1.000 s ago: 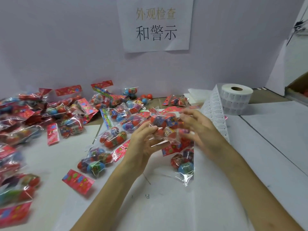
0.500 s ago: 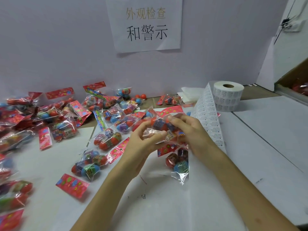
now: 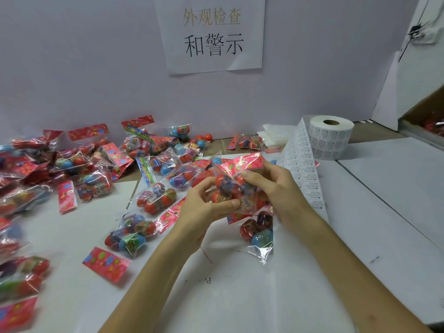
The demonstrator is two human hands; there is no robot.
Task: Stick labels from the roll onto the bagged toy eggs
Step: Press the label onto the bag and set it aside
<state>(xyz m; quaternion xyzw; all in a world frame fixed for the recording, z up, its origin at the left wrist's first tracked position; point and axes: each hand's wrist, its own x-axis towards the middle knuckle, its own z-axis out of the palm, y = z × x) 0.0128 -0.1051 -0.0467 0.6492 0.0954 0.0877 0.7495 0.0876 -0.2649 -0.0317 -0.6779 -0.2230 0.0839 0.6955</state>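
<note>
A clear bag of toy eggs (image 3: 231,188) with a red card header is held above the table between both hands. My left hand (image 3: 204,207) grips its lower edge with thumb and curled fingers. My right hand (image 3: 271,186) holds the bag from the right, its fingertips pressing on the front. The white label roll (image 3: 330,137) stands at the back right. Its strip of labels (image 3: 302,169) runs down towards me behind my right hand. Another bag of eggs (image 3: 258,233) lies just below my hands.
Several bagged eggs (image 3: 156,198) are piled across the left and middle of the white table (image 3: 360,236). A few loose eggs (image 3: 203,139) lie near the back wall. A paper sign (image 3: 212,32) hangs on the wall. A cardboard box (image 3: 425,116) sits far right.
Both hands have stayed together on the same bag, turning it slightly; its red header now points up and to the right. The camera has shifted a little.
</note>
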